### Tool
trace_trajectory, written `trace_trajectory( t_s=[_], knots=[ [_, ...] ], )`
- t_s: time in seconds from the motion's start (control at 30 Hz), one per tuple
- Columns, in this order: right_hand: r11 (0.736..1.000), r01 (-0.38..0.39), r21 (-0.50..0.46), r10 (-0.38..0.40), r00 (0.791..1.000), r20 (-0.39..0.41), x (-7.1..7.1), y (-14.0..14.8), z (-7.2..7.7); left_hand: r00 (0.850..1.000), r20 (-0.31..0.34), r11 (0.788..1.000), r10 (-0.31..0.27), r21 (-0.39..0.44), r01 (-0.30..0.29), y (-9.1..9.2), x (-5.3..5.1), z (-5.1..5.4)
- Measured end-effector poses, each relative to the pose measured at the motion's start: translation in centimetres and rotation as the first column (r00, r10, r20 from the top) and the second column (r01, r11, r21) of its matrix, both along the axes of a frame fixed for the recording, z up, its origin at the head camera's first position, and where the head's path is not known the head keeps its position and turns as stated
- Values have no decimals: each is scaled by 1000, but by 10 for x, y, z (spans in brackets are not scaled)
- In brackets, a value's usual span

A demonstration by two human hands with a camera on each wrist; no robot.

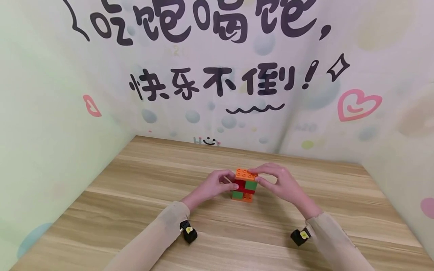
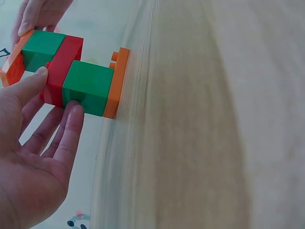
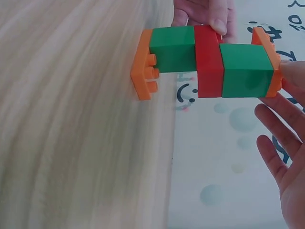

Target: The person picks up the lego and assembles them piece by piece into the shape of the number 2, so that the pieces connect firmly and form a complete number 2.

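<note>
A small tower of toy building bricks stands on the table between both hands. Its thin orange base brick carries a lower green brick. Above that lies a red brick, then an upper green brick offset to the right, topped by another thin orange brick. My left hand pinches the red brick, thumb on the near side, with fingertips by the lower green brick. At the top right, my right hand holds the top orange brick between thumb and fingers; its other fingers extend loosely.
The wood-grain table meets a printed cloth backdrop at the back and both sides. Each wrist wears a small black camera, one on the left wrist and one on the right wrist.
</note>
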State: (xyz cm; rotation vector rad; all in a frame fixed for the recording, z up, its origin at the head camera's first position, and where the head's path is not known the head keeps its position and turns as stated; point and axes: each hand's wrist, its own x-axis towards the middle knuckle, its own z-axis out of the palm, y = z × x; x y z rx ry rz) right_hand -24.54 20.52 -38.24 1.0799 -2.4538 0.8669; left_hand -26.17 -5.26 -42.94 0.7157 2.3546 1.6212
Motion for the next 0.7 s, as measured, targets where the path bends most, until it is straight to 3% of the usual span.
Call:
trace_trajectory(
  t_s=[0.33, 0.7],
  knots=[
    [998, -7, 64, 11, 999, -51, 1, -1, 7, 1000, -7, 1000, 4, -13, -4, 1, 0, 2],
    [998, 14, 60, -11, 998, -57, 5, -4, 7, 1000, 18, 1000, 10, -10, -10, 1, 0, 1]
  ],
)
